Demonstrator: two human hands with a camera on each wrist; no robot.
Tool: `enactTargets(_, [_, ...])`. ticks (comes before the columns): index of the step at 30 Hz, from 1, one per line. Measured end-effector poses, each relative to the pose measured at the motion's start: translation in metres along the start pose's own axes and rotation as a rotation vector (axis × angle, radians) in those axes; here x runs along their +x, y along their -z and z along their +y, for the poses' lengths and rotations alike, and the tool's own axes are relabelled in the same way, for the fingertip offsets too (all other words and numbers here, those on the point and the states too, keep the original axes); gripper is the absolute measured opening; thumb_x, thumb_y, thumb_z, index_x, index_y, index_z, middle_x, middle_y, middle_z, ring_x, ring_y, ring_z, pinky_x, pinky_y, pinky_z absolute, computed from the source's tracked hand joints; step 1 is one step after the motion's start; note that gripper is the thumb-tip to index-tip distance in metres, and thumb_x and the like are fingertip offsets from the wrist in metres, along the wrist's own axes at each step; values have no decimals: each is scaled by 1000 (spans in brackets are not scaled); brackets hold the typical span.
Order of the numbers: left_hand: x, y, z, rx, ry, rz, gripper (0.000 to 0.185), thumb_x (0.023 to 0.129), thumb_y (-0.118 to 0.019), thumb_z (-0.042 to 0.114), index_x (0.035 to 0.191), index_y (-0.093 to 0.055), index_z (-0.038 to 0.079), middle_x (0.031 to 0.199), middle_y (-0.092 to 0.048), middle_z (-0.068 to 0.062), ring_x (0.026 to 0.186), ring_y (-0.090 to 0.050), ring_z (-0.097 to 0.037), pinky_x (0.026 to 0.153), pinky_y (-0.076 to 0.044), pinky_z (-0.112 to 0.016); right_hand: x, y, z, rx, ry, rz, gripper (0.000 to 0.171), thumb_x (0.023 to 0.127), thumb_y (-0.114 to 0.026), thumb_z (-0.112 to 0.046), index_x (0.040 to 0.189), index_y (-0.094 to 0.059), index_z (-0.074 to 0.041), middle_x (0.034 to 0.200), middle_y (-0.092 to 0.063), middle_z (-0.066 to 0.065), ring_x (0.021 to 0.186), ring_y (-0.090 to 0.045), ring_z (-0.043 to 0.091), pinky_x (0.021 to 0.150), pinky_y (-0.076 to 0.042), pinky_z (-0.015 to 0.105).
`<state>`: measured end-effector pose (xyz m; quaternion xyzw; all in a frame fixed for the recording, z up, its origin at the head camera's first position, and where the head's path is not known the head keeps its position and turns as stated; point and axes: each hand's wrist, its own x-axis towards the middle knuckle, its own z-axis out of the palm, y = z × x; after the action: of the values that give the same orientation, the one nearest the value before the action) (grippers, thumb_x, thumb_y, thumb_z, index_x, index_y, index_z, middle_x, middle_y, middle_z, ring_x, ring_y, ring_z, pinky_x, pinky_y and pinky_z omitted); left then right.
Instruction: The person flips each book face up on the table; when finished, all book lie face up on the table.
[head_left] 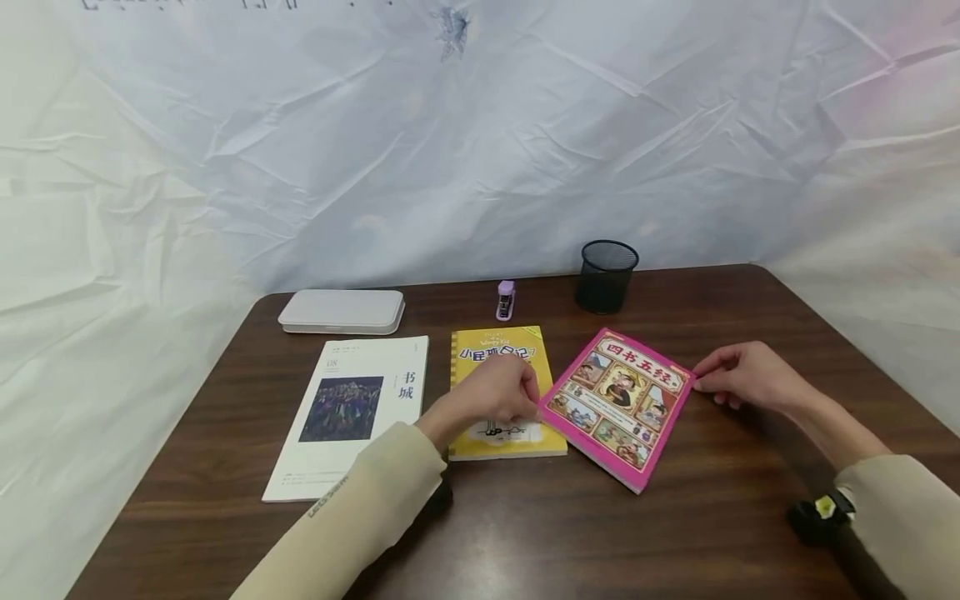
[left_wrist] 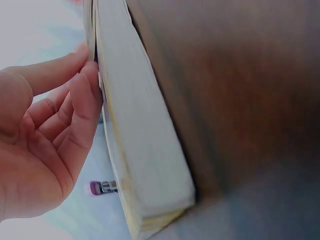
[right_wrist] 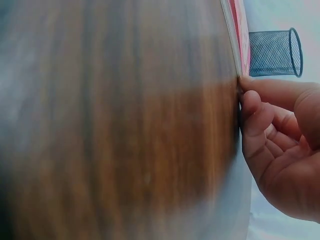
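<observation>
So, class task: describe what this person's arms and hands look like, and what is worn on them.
Both arms wear long beige sleeves; the left sleeve carries small dark lettering along the forearm. A black device with a yellow-green mark is strapped at the right wrist. The left hand and right hand are bare, no gloves.

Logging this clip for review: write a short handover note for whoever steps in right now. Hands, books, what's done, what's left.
Left hand: fingertips on the near-left edge of the pink book, over the yellow book.
Right hand: fingertips on the pink book's far-right corner.
Pink book lies askew on the table, beside the yellow book; the white book lies squared at the left.
Done: white and yellow books lie side by side.
Left: probably squaring the pink book into the row.
</observation>
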<state>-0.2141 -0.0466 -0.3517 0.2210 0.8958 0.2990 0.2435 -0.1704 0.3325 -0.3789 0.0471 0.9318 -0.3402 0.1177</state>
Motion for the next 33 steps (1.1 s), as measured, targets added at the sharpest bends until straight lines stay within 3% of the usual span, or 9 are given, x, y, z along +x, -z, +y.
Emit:
enactTargets(6, [-5,-7,7,86,-97,-53,20,87,-88,21,76,-72,17,75,-67,1,70,-60,-13,62,-50,-24,4,-2,-2,7,-31,47,39,99,-73,-23,123,-70,8,82,-69,4,69,-61,20,58,-53,33])
enactTargets(11, [-3,-15,12,145,-138,-70,24,82,-93,30,83,-71,19,76,-65,2,70,-58,-11,66,-47,-24,4,-4,-2,6,-28,61,45,100,-72,-23,130,-66,10,81,-68,4,68,-59,20,57,-51,32])
enactTargets(14, [-1,-19,17,222,-138,-72,36,80,-94,40,100,-72,20,91,-69,3,80,-58,-10,77,-49,-26,4,-4,-4,-3,-12,48,50,101,-71,-26,135,-63,10,78,-65,3,67,-58,19,56,-49,32])
enactTargets(20, [1,-28,29,381,-125,-84,82,76,-92,57,142,-64,19,133,-70,4,105,-60,-12,102,-52,-34,6,-1,-8,-60,31,-26,71,100,-73,-38,148,-52,9,78,-57,2,63,-52,16,55,-44,30])
enactTargets(24, [1,-31,33,427,-130,-88,92,76,-90,59,152,-57,19,143,-67,4,115,-62,-12,107,-51,-37,6,-2,-11,-93,88,-51,75,98,-75,-35,151,-48,11,84,-59,4,66,-51,16,58,-42,28])
enactTargets(33, [1,-30,27,385,-127,-117,93,81,-89,54,158,-50,21,156,-58,3,142,-55,-17,118,-44,-37,0,-7,-9,-114,107,11,68,96,-78,-32,144,-56,10,87,-63,3,66,-52,14,57,-42,28])
